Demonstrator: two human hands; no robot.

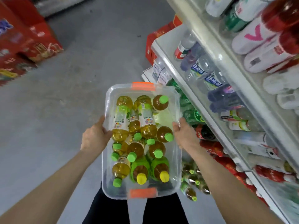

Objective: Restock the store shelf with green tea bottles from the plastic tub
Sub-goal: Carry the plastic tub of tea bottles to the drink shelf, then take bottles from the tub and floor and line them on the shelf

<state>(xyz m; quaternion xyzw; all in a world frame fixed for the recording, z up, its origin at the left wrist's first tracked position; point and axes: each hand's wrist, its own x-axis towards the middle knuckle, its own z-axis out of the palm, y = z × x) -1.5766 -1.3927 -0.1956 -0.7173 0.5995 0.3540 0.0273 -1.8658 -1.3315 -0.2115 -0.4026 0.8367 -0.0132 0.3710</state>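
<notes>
A clear plastic tub [107, 101] with orange latches is held in the air in front of me, above my legs. My left hand [95, 136] grips its left rim and my right hand [184, 133] grips its right rim. Inside lie several green tea bottles [122, 117] with amber liquid and green caps, some upright, some on their sides. Two bottles with yellow caps [141, 178] stand at the near end. The store shelf [208, 101] runs along the right, stocked with drinks. More green tea bottles [191, 180] sit low on it, beside the tub.
Water and soda bottles [199, 68] fill the shelf's middle tier; white and red bottles [258, 46] crowd the upper tier. Red cartons [32, 44] are stacked on the left across the grey floor [80, 70]. More red boxes [161, 33] stand past the shelf's far end.
</notes>
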